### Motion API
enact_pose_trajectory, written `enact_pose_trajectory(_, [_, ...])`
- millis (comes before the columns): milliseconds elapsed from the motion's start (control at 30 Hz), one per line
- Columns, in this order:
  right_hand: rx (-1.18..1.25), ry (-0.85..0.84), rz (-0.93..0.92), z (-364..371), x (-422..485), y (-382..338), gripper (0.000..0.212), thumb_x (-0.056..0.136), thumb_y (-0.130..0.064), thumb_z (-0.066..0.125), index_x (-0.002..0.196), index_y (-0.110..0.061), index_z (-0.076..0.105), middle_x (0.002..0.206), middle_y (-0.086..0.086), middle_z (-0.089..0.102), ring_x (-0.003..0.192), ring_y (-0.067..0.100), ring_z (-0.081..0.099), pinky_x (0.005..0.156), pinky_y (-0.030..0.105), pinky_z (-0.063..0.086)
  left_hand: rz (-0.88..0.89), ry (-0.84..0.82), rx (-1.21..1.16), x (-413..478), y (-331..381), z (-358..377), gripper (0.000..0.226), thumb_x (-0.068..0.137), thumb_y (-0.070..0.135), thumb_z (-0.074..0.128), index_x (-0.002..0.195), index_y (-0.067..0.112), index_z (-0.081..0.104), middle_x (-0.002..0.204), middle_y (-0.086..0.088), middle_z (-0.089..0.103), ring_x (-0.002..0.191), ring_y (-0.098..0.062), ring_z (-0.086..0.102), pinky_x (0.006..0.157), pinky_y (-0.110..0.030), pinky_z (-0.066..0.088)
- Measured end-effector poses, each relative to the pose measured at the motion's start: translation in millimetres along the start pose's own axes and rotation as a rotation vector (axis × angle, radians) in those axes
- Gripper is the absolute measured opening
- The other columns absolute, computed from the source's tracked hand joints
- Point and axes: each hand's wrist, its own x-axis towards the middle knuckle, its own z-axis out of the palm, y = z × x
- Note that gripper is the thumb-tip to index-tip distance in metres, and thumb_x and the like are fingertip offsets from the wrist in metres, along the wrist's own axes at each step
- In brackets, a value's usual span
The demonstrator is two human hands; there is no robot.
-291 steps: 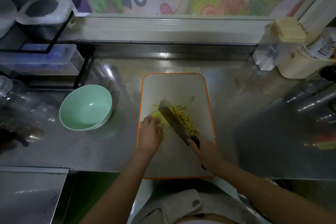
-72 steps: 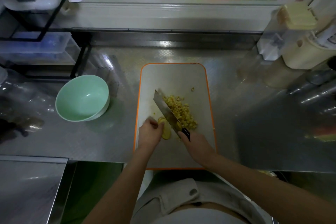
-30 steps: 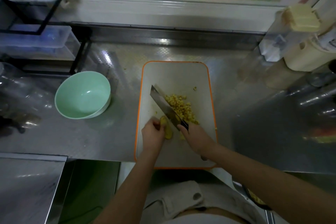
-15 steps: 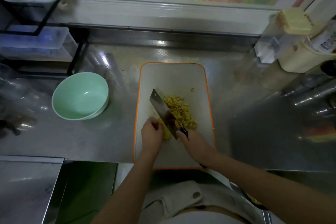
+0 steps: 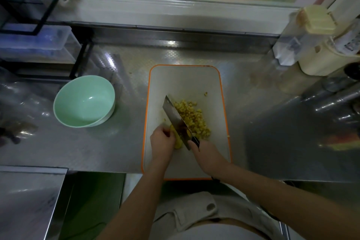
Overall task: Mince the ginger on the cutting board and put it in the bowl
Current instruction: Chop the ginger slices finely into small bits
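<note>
the left hand (image 5: 162, 138) curls its fingers on a ginger piece (image 5: 178, 143), mostly hidden beneath them and the knife (image 5: 176, 121). the right hand (image 5: 204, 154) wraps the handle, nearly covering it; mince (image 5: 194, 119) lies just beyond its fingers.

Dim light — glare on the steel counter (image 5: 109, 68), edges bowed and soft

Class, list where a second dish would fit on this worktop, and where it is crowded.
Free: steel counter between the mint-green bowl and the orange-rimmed white cutting board; the board's far half beyond the chopped ginger pile; counter right of the board. Crowded: the board's near half, with left hand holding a ginger piece, right hand gripping the steel cleaver.
</note>
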Motion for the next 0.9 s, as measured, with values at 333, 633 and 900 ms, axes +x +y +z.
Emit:
enact_pose_trajectory(333, [-0.067,0.039,0.065,20,4,-2,0.031,0.099,-0.037,0.039,0.078,-0.015,0.045,0.066,-0.002,0.044,0.060,0.014,0.047,0.053,0.023,0.033,0.034,-0.011,0.013,3,0,-4,0.013,0.081,0.006,0.062,0.070,0.008,0.055,0.059,0.005,0.048,0.060,-0.015,0.047,0.051,-0.020,0.025])
enact_pose_trajectory(633, [-0.035,-0.015,0.033,7,7,8,0.032,0.099,-0.035,0.039,0.080,-0.011,0.049,0.071,0.003,0.050,0.069,0.019,0.050,0.051,0.024,0.029,0.049,-0.010,0.037,4,-4,-4,0.012,0.080,0.009,0.063,0.070,0.010,0.056,0.065,0.000,0.055,0.065,-0.016,0.050,0.055,-0.022,0.027])
enact_pose_trajectory(900, [-0.051,0.034,-0.061,4,13,6,0.037,0.098,-0.037,0.040,0.093,-0.005,0.057,0.077,0.008,0.056,0.067,0.021,0.052,0.057,0.026,0.032,0.035,0.006,0.031,-1,-3,-1,0.013,0.083,0.009,0.059,0.071,0.008,0.054,0.068,-0.004,0.056,0.064,-0.018,0.050,0.056,-0.024,0.029])
